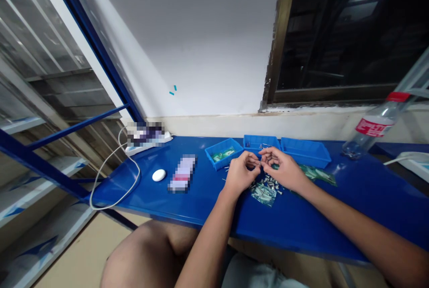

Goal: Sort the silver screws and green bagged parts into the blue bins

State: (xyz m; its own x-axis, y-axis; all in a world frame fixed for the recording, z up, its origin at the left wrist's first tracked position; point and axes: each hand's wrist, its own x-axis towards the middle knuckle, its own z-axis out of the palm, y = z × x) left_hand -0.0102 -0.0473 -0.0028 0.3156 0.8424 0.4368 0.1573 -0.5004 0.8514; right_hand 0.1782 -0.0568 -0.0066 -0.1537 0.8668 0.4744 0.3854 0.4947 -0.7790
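My left hand point(241, 172) and my right hand point(283, 168) meet above the blue table, fingertips pinched together. Between them is a small metal piece point(260, 164), too small to name exactly. Under my hands lies a loose heap of small metal parts that look like screws point(272, 181), partly hidden by my fingers. A clear greenish plastic bag point(264, 194) with small parts in it rests at the heap's near side. Another greenish bag point(318, 174) lies beyond my right wrist.
Three blue trays stand behind my hands: a left one point(209, 150) holding green bags, a middle one point(261, 137) with screws, and a right one point(306, 145). A plastic bottle point(373, 127) stands right. Left are a white oval object point(158, 175), a blurred-out phone-shaped item point(183, 172) and a cable point(139, 169).
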